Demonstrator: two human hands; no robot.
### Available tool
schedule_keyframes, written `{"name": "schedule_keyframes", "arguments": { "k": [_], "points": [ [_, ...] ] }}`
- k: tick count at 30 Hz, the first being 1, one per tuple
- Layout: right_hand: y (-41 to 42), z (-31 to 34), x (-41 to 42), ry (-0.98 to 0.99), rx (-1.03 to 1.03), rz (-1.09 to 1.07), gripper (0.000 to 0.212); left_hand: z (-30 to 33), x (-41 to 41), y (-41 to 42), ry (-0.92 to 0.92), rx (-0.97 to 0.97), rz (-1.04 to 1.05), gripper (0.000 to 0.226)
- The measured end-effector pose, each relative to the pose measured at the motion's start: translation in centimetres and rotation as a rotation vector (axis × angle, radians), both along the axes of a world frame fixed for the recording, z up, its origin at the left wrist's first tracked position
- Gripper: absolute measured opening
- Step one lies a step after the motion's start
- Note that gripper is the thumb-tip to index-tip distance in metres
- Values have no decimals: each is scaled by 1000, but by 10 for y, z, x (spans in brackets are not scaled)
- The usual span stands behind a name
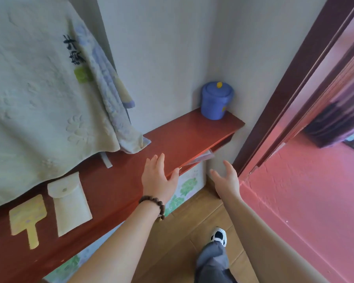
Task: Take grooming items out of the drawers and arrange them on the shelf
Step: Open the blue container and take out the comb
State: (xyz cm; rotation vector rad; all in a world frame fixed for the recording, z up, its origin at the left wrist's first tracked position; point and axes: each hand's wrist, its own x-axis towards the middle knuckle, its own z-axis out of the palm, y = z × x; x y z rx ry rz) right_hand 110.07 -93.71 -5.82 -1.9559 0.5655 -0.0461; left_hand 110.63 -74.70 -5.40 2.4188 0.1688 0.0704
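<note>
Forearms reach in, left hand (158,176) spread flat over the shelf (131,180) edge, thumb at the drawer (200,158) lip, likely to pull it. Right hand (227,180) hovers open, empty, ready underneath. Drawer sits ajar, opening rightward. Comb (28,219), handle toward us, and pouch (71,203) lie lengthwise across the shelf; blue jar (216,101) stands upright in the corner.

Legible text: none confirmed. Pale green towel (39,103), hanging at 10 o'clock of the frame: dark embroidered characters near its right edge, two stacked marks, strokes too blurred to read. Just below them, at 6 o'clock of the marks, a small green sewn label (82,74); print not resolvable. Blue lidded jar (216,101), 1 o'clock: yellow patch low on its side, unreadable.
</note>
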Motion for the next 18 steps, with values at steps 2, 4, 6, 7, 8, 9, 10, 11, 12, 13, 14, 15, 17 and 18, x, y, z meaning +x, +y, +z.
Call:
{"name": "schedule_keyframes", "arguments": {
  "k": [2, 4, 6, 7, 8, 9, 10, 11, 12, 13, 14, 15, 17, 18],
  "points": [
    [-17, 2, 31, -15, 20, 19, 60, 4, 30, -20, -9, 7, 5, 65],
    [-38, 5, 64, -20, 21, 34, 60, 7, 61, -46, -15, 6, 10, 64],
    [-62, 11, 100, -35, -2, 47, 61, 12, 94, -75, -28, -21, 22, 61],
    [-74, 15, 118, -42, -13, 59, 61, 16, 110, -90, -37, -35, 26, 60],
    [-87, 17, 137, -48, -24, 75, 62, 19, 127, -104, -45, -47, 29, 59],
    [-99, 21, 154, -52, -39, 90, 62, 23, 143, -118, -49, -57, 30, 59],
    [-110, 24, 169, -61, -50, 105, 63, 26, 158, -130, -52, -67, 31, 59],
    [-119, 27, 184, -76, -56, 122, 64, 29, 172, -140, -54, -80, 32, 59],
    [-127, 29, 199, -96, -63, 140, 65, 31, 186, -148, -56, -91, 34, 59],
    [-133, 31, 212, -107, -70, 157, 66, 33, 199, -155, -55, -98, 37, 59],
    [-137, 33, 224, -114, -78, 176, 67, 36, 211, -160, -55, -98, 38, 59],
    [-139, 35, 235, -115, -79, 194, 68, 37, 222, -164, -55, -92, 33, 59],
    [-140, 35, 254, -123, -72, 229, 70, 42, 245, -172, -59, -79, 10, 60],
    [-139, 35, 262, -136, -67, 243, 72, 45, 257, -175, -67, -72, -4, 59]
  ]
}}
